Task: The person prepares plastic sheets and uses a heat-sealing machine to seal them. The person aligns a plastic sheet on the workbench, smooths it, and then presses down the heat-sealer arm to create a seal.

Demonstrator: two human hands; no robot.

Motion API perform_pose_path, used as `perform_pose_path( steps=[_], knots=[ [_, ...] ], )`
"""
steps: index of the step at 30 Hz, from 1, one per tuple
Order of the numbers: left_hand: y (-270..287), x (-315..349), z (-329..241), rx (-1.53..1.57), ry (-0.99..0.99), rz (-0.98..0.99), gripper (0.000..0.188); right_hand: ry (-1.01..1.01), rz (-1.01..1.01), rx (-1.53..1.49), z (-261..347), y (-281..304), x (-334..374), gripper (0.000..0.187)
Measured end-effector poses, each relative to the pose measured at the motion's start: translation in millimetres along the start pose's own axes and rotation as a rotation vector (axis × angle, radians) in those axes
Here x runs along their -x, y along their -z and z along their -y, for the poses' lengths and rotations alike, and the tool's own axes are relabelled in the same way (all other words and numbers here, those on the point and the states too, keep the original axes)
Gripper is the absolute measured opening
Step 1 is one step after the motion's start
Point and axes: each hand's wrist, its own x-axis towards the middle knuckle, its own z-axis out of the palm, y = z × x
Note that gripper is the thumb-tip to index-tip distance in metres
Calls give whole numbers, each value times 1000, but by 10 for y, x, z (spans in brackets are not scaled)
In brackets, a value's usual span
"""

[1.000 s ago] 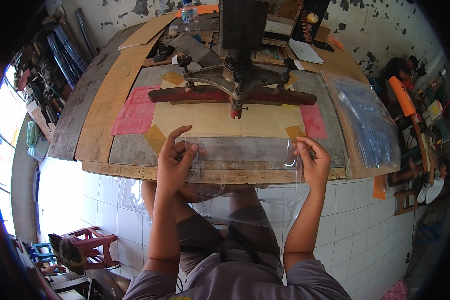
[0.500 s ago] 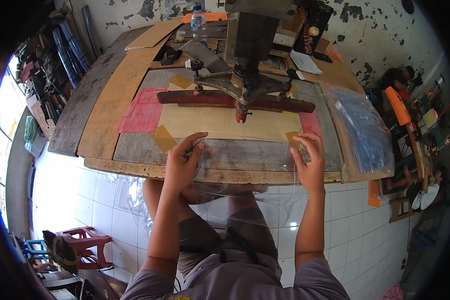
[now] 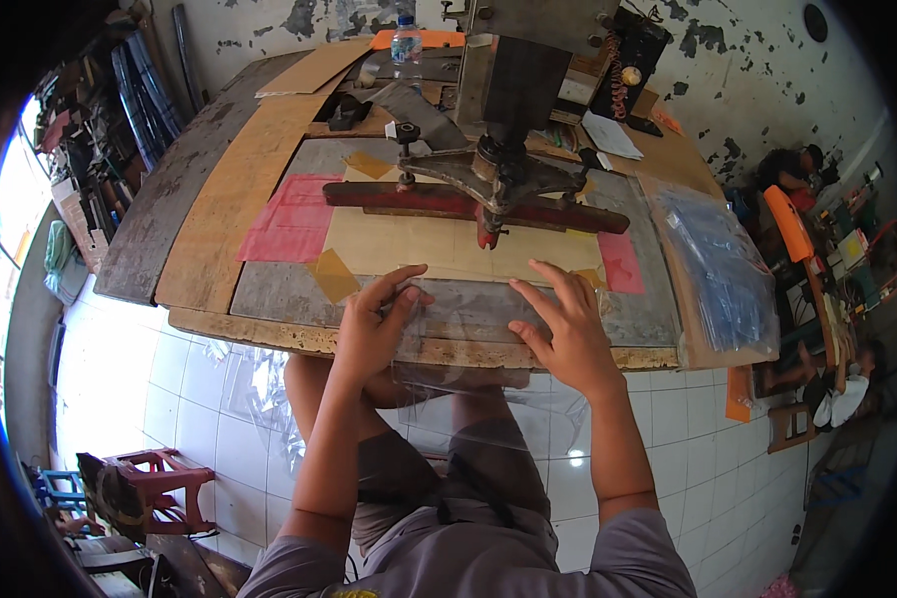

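A clear plastic sheet (image 3: pixel 468 314) hangs over the front edge of the worktable, above my lap. My left hand (image 3: pixel 374 324) is closed, thumb and fingers pinching the sheet's left side. My right hand (image 3: pixel 571 334) hovers over the sheet's right part with fingers spread; whether it touches the plastic is hard to tell. Just beyond my fingers lies a cream board (image 3: pixel 439 244), with pieces of tan tape (image 3: pixel 334 277) at its corners and pink sheet (image 3: pixel 287 219) at its sides. Above the board hangs a press head with a red bar (image 3: pixel 419 199).
A stack of clear bluish plastic sheets (image 3: pixel 718 274) lies on the table's right side. Behind stand a water bottle (image 3: pixel 406 45) and brown cardboard (image 3: pixel 314 68). Clear plastic (image 3: pixel 264 399) hangs below the table's front edge. A red stool (image 3: pixel 164 483) is at lower left; another person (image 3: pixel 792 174) sits far right.
My right hand has let go of the sheet's right edge and moved left, its fingers spreading. My left hand keeps its pinch, nearly in place. The view has shifted slightly.
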Motion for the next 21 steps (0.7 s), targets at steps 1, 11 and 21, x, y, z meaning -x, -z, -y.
perform_pose_path(
  steps=[1, 11, 21],
  knots=[
    [-1, 2, -25, 5, 17, 2, 30, -3, 11, 0, -8, -9, -4, 48],
    [10, 9, -2, 5, -15, 12, 31, -47, -64, -38, -113, -46, -108, 34],
    [27, -2, 69, 28, 6, 22, 31, -191, 106, -517, -148, -63, -537, 16]
  ],
)
